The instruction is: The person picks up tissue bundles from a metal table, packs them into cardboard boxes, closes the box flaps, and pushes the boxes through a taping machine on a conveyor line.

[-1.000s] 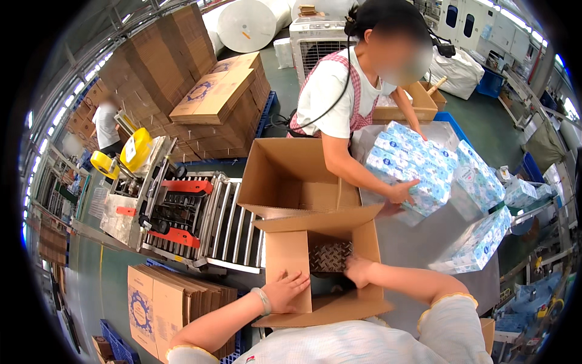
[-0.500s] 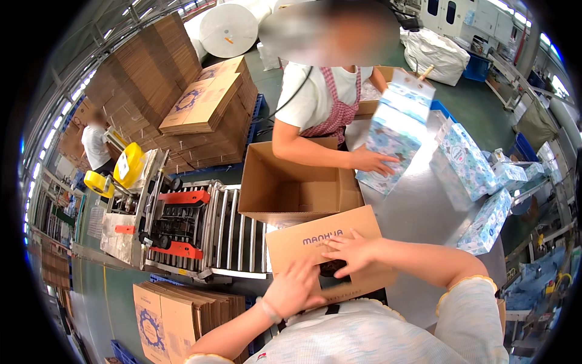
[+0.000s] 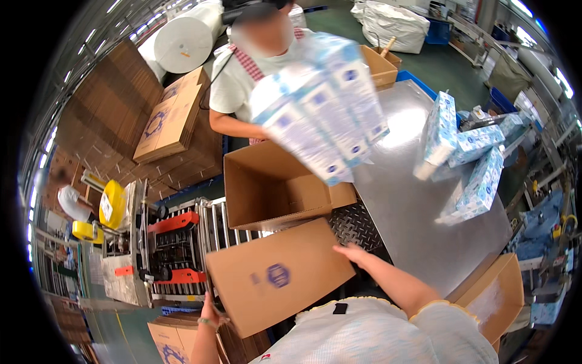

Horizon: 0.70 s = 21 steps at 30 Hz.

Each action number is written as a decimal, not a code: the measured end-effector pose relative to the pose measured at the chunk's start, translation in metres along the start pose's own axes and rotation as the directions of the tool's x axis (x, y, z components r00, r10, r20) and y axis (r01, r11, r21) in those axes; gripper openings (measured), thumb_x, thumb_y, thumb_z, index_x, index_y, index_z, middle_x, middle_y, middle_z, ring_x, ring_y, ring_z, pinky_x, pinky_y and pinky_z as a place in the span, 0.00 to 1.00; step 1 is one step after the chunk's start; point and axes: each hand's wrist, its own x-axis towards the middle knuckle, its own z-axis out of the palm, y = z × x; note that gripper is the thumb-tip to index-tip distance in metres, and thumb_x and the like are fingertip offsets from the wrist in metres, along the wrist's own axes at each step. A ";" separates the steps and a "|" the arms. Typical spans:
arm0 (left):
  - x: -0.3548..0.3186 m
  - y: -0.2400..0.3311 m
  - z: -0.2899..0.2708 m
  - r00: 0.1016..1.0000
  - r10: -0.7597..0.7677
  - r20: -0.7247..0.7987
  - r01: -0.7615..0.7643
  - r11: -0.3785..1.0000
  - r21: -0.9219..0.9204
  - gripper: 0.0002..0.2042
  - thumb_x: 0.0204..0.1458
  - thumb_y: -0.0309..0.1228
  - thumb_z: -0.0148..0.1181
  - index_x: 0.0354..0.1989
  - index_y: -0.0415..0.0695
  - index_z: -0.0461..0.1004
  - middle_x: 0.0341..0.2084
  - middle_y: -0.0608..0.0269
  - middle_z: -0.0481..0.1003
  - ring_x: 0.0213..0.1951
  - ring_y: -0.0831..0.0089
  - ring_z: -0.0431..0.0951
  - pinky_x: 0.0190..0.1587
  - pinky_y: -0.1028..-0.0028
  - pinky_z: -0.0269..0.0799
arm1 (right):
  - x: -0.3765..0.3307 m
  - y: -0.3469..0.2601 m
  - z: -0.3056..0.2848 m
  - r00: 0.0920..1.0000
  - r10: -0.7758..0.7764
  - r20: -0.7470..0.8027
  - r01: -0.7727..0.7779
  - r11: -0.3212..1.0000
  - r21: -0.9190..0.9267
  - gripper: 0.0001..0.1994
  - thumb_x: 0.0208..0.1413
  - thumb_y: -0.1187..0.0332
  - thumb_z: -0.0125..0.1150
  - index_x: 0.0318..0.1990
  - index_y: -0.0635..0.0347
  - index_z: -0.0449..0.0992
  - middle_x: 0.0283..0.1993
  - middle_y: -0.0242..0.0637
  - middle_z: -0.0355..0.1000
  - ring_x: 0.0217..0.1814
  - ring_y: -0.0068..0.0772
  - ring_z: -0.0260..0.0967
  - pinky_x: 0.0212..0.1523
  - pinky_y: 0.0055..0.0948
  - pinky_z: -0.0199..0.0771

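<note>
Between my two hands is a brown cardboard box, tilted, with a blue printed emblem on the face toward me. My left hand grips its lower left edge, fingers partly hidden. My right hand presses on its right edge with the fingers at the corner. Just beyond stands an open cardboard carton, its visible inside bare. Over that carton a co-worker holds a bundle of blue-and-white packs, blurred by motion.
A metal table at the right bears several blue-and-white packs. At left are a roller conveyor and a tape machine with yellow rolls. Flattened cartons are stacked behind; another open carton stands near right.
The box at my hands has turned and moved left, showing another face. My hands have spread to its opposite sides. The co-worker has brought packs from the table over the open carton.
</note>
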 end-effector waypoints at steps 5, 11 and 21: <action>0.037 -0.019 -0.050 0.951 -0.114 0.286 0.163 0.975 -0.154 0.47 0.57 0.74 0.33 0.73 0.46 0.57 0.71 0.53 0.59 0.72 0.50 0.56 0.72 0.42 0.47 | -0.101 -0.073 0.065 0.674 -0.494 0.550 0.280 0.859 0.428 0.18 0.63 0.68 0.63 0.57 0.66 0.75 0.52 0.35 0.78 0.53 0.28 0.75 0.57 0.32 0.74; 0.122 -0.072 0.153 0.905 -0.391 0.168 0.363 0.915 0.177 0.41 0.60 0.69 0.42 0.72 0.51 0.59 0.72 0.62 0.58 0.70 0.63 0.58 0.68 0.50 0.54 | -0.184 -0.126 0.102 0.803 -0.484 0.348 0.592 0.718 -0.365 0.24 0.65 0.58 0.54 0.62 0.66 0.68 0.47 0.60 0.76 0.50 0.60 0.75 0.52 0.44 0.76; 0.044 -0.062 0.233 0.964 0.231 0.132 -0.265 0.803 0.534 0.26 0.58 0.23 0.61 0.65 0.39 0.62 0.54 0.53 0.75 0.54 0.65 0.76 0.57 0.68 0.71 | -0.163 -0.090 -0.006 0.627 -0.476 0.617 0.734 0.093 -0.673 0.33 0.62 0.51 0.57 0.69 0.61 0.63 0.68 0.50 0.63 0.77 0.46 0.52 0.70 0.76 0.39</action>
